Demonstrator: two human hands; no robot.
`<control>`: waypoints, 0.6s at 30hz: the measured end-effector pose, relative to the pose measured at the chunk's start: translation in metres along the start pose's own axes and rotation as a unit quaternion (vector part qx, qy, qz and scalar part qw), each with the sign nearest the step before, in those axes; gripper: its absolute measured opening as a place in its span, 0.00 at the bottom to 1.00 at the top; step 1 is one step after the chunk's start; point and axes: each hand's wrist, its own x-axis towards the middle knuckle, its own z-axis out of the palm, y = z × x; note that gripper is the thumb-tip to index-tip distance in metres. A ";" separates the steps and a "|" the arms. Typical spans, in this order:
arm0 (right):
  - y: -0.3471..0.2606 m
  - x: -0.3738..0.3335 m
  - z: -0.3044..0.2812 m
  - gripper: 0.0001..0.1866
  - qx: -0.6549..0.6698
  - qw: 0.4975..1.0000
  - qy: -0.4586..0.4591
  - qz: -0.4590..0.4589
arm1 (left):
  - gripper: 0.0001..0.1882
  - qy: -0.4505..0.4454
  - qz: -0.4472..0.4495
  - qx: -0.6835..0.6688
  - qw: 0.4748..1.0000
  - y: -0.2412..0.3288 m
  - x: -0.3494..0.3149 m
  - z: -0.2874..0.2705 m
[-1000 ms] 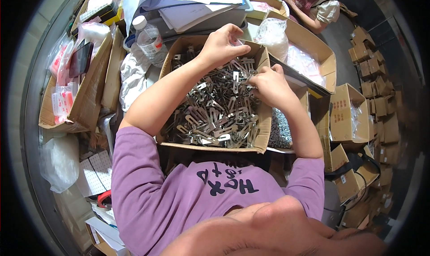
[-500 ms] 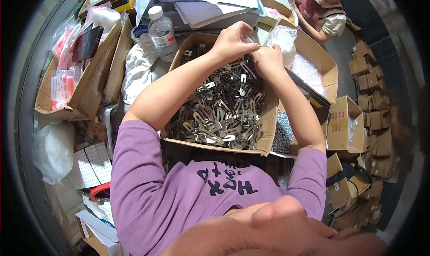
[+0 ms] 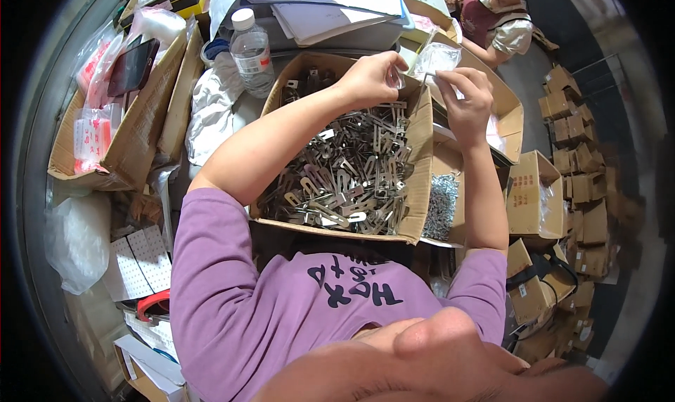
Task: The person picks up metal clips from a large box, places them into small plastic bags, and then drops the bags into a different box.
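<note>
Packets with red and clear plastic (image 3: 93, 138) stand in an open carton (image 3: 144, 145) at far left, a dark phone (image 3: 132, 68) lying near them. Next come a capped bottle (image 3: 252, 61) and, right of it, the big box (image 3: 420, 191) heaped with loose metal clips (image 3: 351, 180). Plenty of clips lie there, so much seems left to handle; how many are done cannot be told. Over the box's far side, the left forearm slants across and the left hand (image 3: 376, 80) curls, thumb and fingers closed on a clear plastic piece (image 3: 397, 80). Just right of it, above the far right corner, the right hand (image 3: 466, 99) rises on a nearly upright forearm, fingertips pinched on a small grey piece (image 3: 430, 73), too small to identify. Below that forearm sit silvery bits (image 3: 441, 205); small cartons (image 3: 573, 131) are stacked farther right.
</note>
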 end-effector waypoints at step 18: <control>-0.011 -0.027 -0.017 0.11 0.136 0.982 -0.096 0.087 | 0.26 -0.260 -0.033 -0.247 0.933 0.013 -0.021 0.029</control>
